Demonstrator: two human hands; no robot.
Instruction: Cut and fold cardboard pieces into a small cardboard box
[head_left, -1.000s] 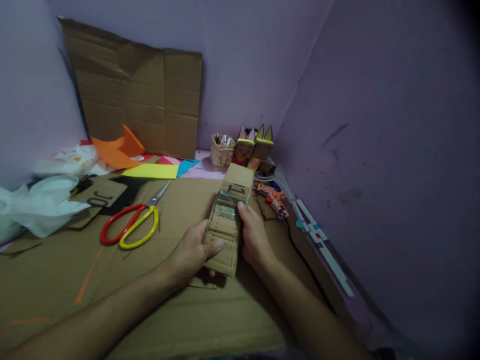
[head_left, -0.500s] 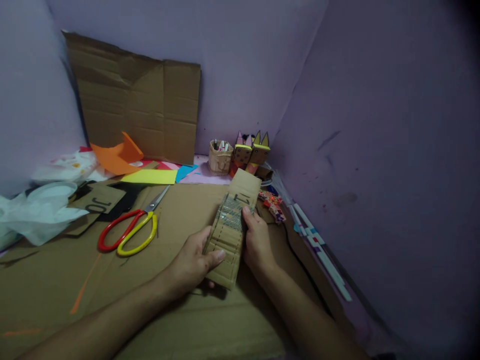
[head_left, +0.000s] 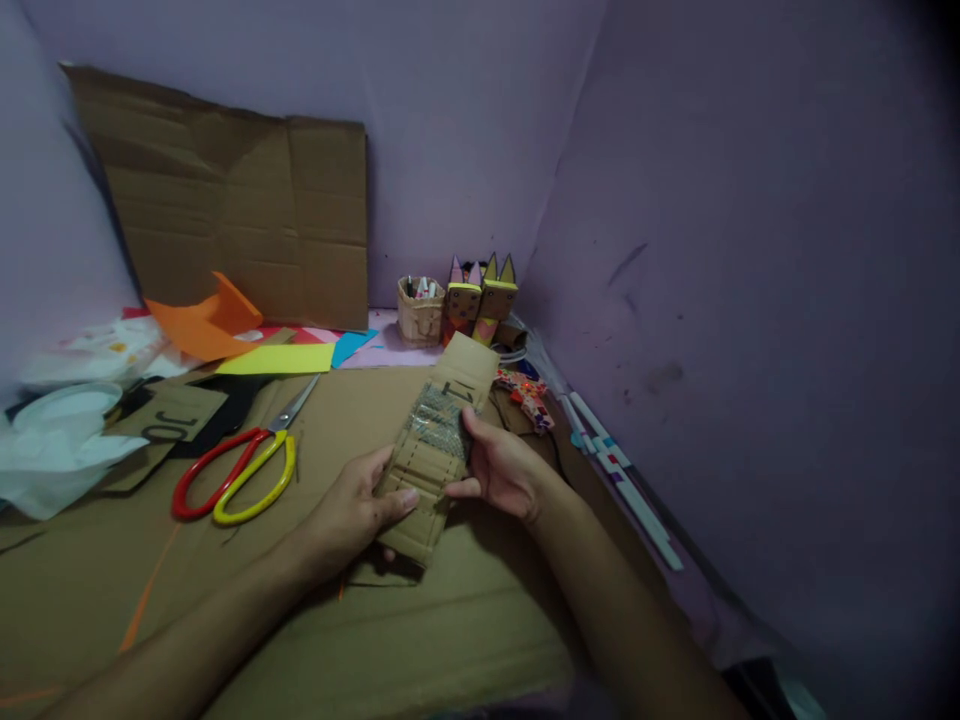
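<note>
A narrow folded cardboard strip (head_left: 427, 455) is held up over the cardboard-covered table, tilted with its far end to the right. It bears a dark printed patch, a black "1" and dashed lines. My left hand (head_left: 367, 510) grips its near left side, thumb on top and fingers beneath. At the right edge my right hand (head_left: 502, 465) touches the strip with its thumb, the little finger stretched out near the side; its other fingers are partly hidden. Left of the hands lie scissors (head_left: 251, 465) with red and yellow handles, blades pointing away.
A large cardboard sheet (head_left: 240, 200) leans on the back wall. Beside it stand a pen holder (head_left: 420, 312) and cat-eared cardboard figures (head_left: 480, 300). Orange paper (head_left: 206, 318), yellow paper (head_left: 277, 359) and white plastic (head_left: 67, 430) lie left. Paper strips (head_left: 626, 480) run along the right wall.
The view has turned slightly right, so everything sits further left. My right hand has loosened and turned, with its little finger now extended; my left hand keeps its grip on the strip.
</note>
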